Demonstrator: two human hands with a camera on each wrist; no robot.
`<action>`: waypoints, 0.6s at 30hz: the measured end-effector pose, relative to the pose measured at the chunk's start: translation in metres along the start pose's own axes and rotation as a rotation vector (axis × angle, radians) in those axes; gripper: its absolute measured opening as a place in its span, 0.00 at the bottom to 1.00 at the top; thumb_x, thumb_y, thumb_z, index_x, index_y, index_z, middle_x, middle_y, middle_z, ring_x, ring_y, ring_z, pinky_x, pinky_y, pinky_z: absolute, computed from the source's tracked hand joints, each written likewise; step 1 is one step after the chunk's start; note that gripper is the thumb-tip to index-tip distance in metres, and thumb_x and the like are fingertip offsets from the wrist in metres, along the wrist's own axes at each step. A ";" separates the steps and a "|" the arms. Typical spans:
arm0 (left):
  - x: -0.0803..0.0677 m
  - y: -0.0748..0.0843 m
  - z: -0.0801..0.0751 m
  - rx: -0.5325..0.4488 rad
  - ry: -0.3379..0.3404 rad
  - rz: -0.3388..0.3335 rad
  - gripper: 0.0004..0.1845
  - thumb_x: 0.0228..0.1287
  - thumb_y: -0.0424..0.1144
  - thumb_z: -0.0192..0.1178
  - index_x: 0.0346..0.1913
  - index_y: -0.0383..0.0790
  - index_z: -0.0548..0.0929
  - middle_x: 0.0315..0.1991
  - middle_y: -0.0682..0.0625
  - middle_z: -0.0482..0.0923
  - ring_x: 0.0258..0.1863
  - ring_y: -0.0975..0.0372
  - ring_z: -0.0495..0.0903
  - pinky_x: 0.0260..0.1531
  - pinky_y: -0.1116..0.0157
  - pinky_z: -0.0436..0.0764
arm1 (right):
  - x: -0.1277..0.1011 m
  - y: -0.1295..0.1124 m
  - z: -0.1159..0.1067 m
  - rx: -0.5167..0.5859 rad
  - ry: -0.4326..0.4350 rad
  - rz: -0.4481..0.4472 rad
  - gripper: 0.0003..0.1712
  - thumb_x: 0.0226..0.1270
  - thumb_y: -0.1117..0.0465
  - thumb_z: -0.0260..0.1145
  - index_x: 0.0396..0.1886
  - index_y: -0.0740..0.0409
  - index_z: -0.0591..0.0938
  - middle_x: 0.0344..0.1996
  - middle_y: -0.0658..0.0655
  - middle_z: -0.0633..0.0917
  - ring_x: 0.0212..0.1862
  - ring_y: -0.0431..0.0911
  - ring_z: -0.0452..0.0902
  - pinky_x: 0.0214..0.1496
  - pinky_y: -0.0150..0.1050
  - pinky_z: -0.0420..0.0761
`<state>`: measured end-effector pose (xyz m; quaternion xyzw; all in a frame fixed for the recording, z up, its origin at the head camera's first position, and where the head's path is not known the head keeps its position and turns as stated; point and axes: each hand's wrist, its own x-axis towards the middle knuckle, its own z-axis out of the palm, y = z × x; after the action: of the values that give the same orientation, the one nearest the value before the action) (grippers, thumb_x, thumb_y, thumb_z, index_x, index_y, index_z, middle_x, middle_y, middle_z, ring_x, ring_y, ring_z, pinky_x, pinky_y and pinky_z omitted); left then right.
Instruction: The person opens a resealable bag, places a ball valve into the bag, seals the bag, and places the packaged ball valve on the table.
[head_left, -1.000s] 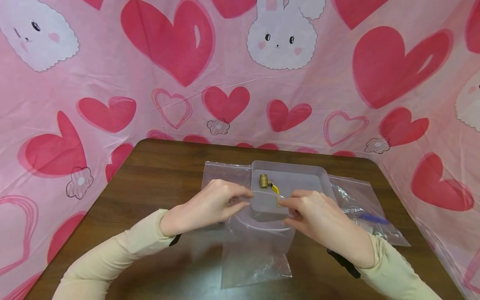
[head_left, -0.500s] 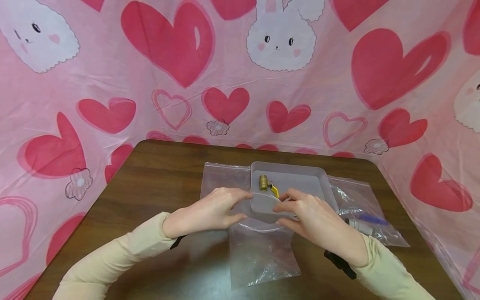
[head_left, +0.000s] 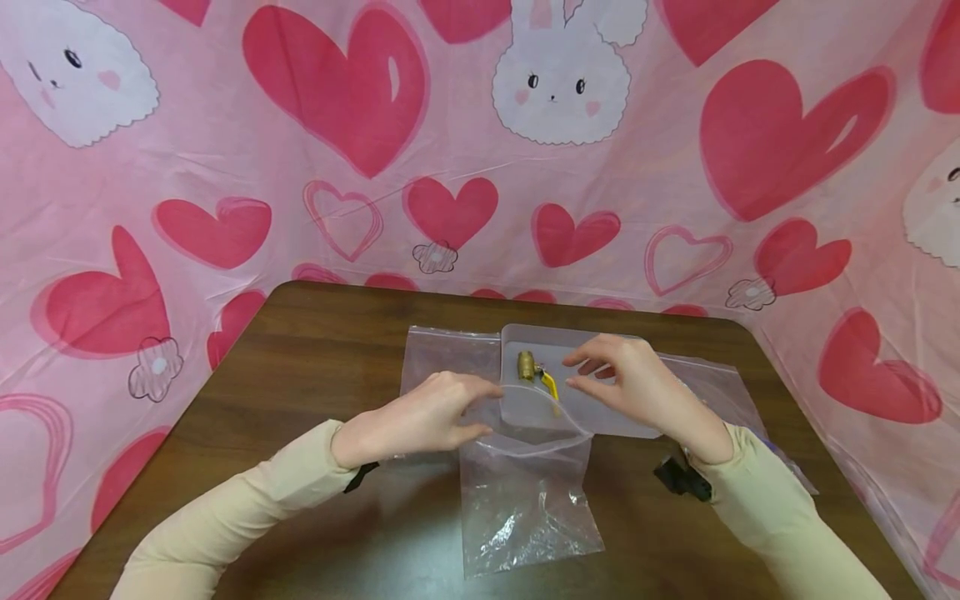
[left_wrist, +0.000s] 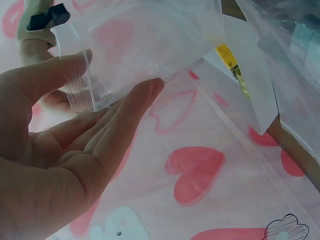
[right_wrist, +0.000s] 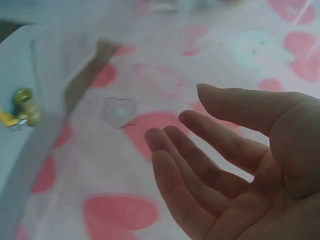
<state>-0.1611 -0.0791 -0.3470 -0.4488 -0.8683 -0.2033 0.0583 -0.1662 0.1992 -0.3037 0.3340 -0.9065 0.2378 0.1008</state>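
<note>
My left hand [head_left: 427,417] holds a clear zip bag [head_left: 525,508] by the left side of its mouth, thumb on one wall and fingers on the other. The bag's mouth gapes towards the tray and its lower end hangs towards me. In the left wrist view the ribbed zip strip of the bag [left_wrist: 150,45] runs by the thumb. My right hand [head_left: 633,379] is over the right part of a shallow translucent tray [head_left: 585,335], fingers loosely bent and holding nothing. Left of its fingertips, a brass ball valve [head_left: 527,367] with a yellow lever handle lies in the tray.
Another clear zip bag [head_left: 450,352] lies flat left of the tray. To the tray's right is a bag [head_left: 708,383], partly hidden by my right forearm. The brown wooden table [head_left: 330,350] ends at a pink heart-patterned cloth [head_left: 450,100].
My right hand has let go of the bag's mouth and moved up and right over the tray. The left hand has stayed at the bag, whose mouth is still spread.
</note>
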 end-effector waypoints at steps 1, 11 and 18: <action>0.000 -0.001 0.000 -0.012 -0.005 -0.006 0.22 0.56 0.37 0.72 0.54 0.34 0.83 0.50 0.46 0.87 0.33 0.66 0.82 0.41 0.66 0.84 | 0.002 0.006 0.001 0.017 -0.023 0.034 0.11 0.57 0.65 0.75 0.41 0.59 0.87 0.38 0.57 0.90 0.36 0.47 0.88 0.40 0.46 0.87; 0.001 -0.004 -0.002 -0.079 -0.050 -0.051 0.24 0.56 0.37 0.73 0.56 0.35 0.83 0.52 0.45 0.86 0.22 0.71 0.67 0.33 0.74 0.77 | 0.023 0.054 0.018 0.086 -0.216 0.261 0.13 0.62 0.60 0.72 0.45 0.60 0.87 0.41 0.59 0.90 0.39 0.50 0.87 0.35 0.37 0.83; 0.001 -0.006 -0.002 -0.066 -0.052 -0.053 0.24 0.56 0.37 0.73 0.56 0.35 0.83 0.52 0.45 0.86 0.24 0.68 0.74 0.35 0.72 0.79 | 0.036 0.082 0.035 0.127 -0.315 0.300 0.14 0.63 0.61 0.70 0.46 0.64 0.86 0.40 0.60 0.89 0.42 0.51 0.85 0.43 0.42 0.85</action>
<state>-0.1670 -0.0819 -0.3470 -0.4325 -0.8738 -0.2217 0.0154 -0.2474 0.2160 -0.3515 0.2339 -0.9338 0.2518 -0.0997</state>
